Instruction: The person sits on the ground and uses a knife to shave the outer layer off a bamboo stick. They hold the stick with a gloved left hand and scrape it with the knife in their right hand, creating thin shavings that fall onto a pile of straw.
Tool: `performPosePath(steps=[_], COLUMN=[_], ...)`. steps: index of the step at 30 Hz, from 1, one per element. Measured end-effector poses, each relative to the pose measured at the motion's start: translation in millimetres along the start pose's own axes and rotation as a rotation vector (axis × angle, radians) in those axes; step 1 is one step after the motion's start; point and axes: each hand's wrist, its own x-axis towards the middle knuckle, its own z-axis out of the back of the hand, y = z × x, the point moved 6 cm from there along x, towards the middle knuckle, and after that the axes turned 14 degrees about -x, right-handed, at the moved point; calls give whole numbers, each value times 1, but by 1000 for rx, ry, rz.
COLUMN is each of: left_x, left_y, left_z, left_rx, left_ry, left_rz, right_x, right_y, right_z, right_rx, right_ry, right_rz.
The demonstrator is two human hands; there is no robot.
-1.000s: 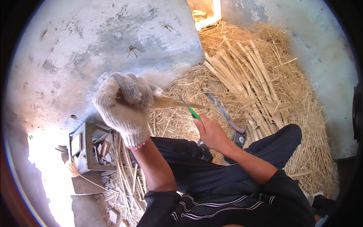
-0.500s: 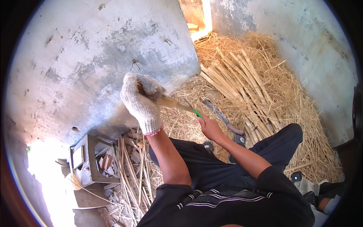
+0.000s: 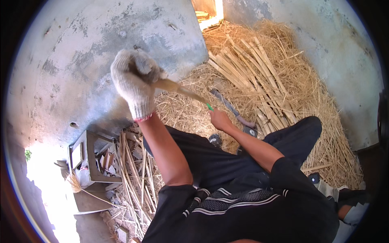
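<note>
The left hand (image 3: 135, 81), wearing a knit glove (image 3: 142, 106), is clasping the thick end of a pale strip (image 3: 174, 87), its fingers curling tightly around it; the bare right hand (image 3: 221, 120) is gripping a green handle (image 3: 209, 106), fingers folding in. The strip is slanting through the air between them, its thin end lying near the handle; whether they are touching, I cannot tell. It is looking light, dry and fairly stiff, probably flexing and splintering more toward the thin end, so the thick end is offering the safer hold. Beyond, a knife (image 3: 226, 103) is lying on straw (image 3: 320, 109), with slats (image 3: 239, 69) resting nearby.
</note>
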Motion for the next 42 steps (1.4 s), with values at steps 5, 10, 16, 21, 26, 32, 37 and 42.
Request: performPosePath(steps=[5, 10, 16, 21, 26, 32, 37, 42], left_x=[-3, -8, -16, -11, -20, -22, -22, -24], left_y=[-11, -20, -42, -28, -28, -32, -35, -37], left_z=[21, 25, 60, 44, 45, 57, 63, 61], left_rx=[-59, 10, 79, -22, 111, 131, 130, 132], left_ry=[-20, -39, -115, -9, -155, -186, -94, -128], left_rz=[-22, -101, -158, -157, -228, -222, -221, -220], right_x=[5, 18, 21, -16, 13, -21, -47, 1], right_y=[43, -13, 6, -212, -149, -27, -24, -25], right_z=[25, -47, -65, -190, -144, -20, -20, -47], right_rx=[333, 34, 84, -331, -330, 113, 239, 177], right_ry=[-92, -9, 120, 315, 408, 417, 191, 146], right_rz=[15, -199, -105, -266, -8, -188, -3, -79])
